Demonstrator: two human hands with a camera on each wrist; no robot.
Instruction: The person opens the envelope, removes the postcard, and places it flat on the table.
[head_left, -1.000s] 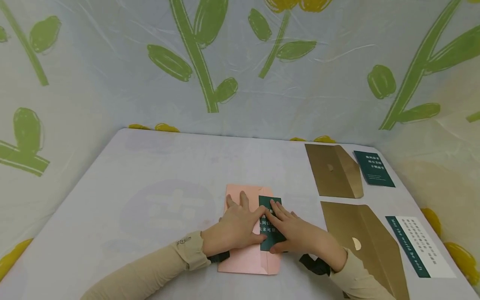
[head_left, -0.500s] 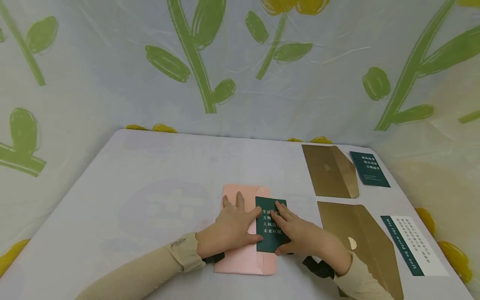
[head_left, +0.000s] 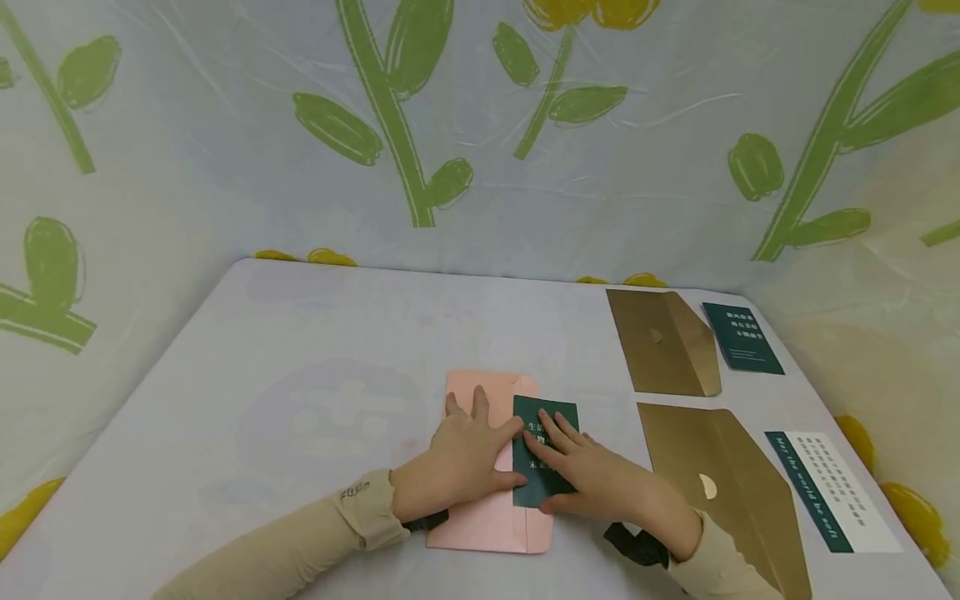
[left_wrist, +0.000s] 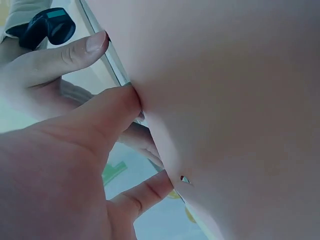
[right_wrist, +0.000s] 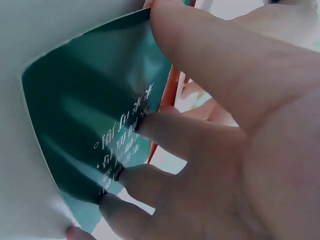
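Note:
A pink envelope (head_left: 483, 527) lies flat in front of me. My left hand (head_left: 465, 458) rests on it with fingers spread, the thumb and index fingertips beside a dark green card (head_left: 534, 490) with white writing. This card lies over the envelope's right strip and sticks out past its right edge; I cannot tell whether its left end is tucked inside. On the card rest the extended fingers of my right hand (head_left: 600, 479), with its thumb at the near edge. The right wrist view shows the right fingertips on the card's writing. Pink paper (left_wrist: 230, 110) fills much of the left wrist view.
Two gold-brown envelopes (head_left: 660, 342) lie to the right, the nearer one (head_left: 727, 467) partly behind my right sleeve. Beyond them are another green card (head_left: 742, 337) and a white card with a green strip (head_left: 836, 492). A flower-printed sheet (head_left: 247, 133) rises behind the table.
The green card has shifted to the right against the pink envelope, so more of it shows. My right hand moved right with it, then back left over the writing. The left hand stays on the envelope.

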